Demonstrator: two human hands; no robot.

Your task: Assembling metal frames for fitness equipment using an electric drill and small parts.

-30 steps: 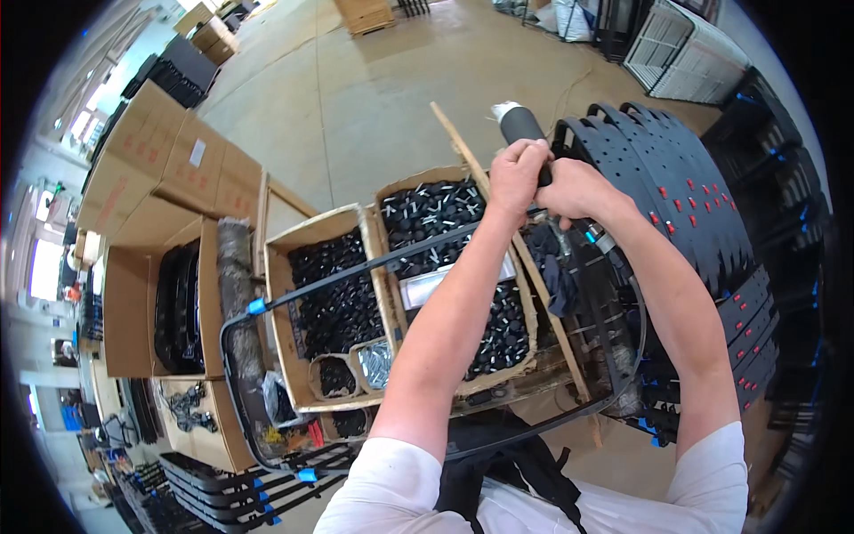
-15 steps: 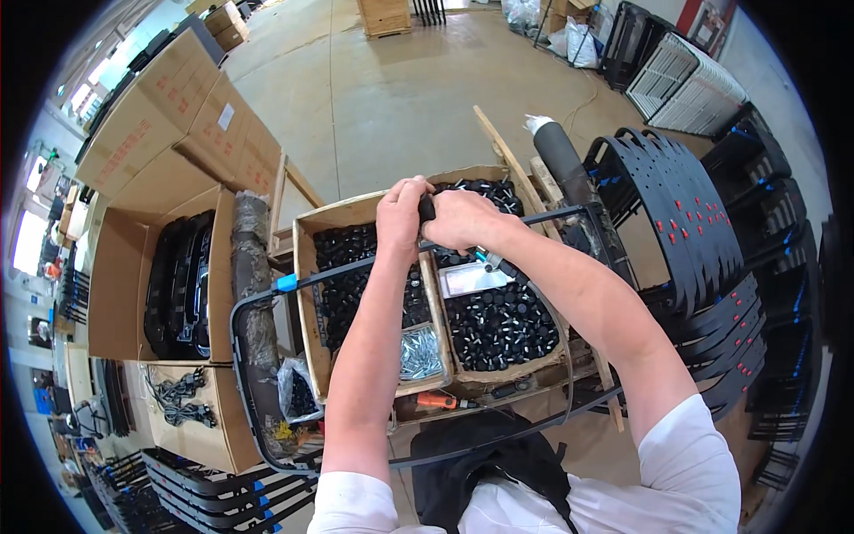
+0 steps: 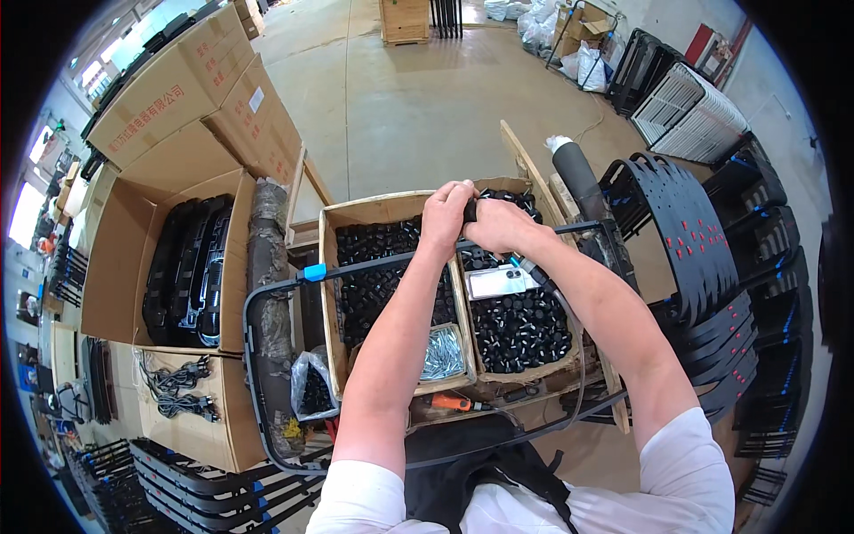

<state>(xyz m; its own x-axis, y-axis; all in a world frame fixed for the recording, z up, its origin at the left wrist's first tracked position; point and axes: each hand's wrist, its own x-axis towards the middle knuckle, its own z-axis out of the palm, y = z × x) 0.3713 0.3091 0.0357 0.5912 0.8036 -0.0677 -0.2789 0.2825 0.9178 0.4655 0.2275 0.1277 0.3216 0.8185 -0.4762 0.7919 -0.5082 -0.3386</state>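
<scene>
One second on, we see the left hand point(image 3: 447, 214) and right hand point(image 3: 500, 224) over from the dark roll point(image 3: 578, 176), both curled around a dark tool point(image 3: 471, 210) at the far side of the black frame point(image 3: 382, 263), which lies across the parts boxes point(image 3: 462, 307); work now centres there.

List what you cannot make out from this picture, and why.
Head view:
Black tool: mostly hidden by the left grip and right grip.
Frame: partly hidden by the left forearm.
Crate: top cut off by the upper edge.
Cables: too small and tangled to count.
</scene>
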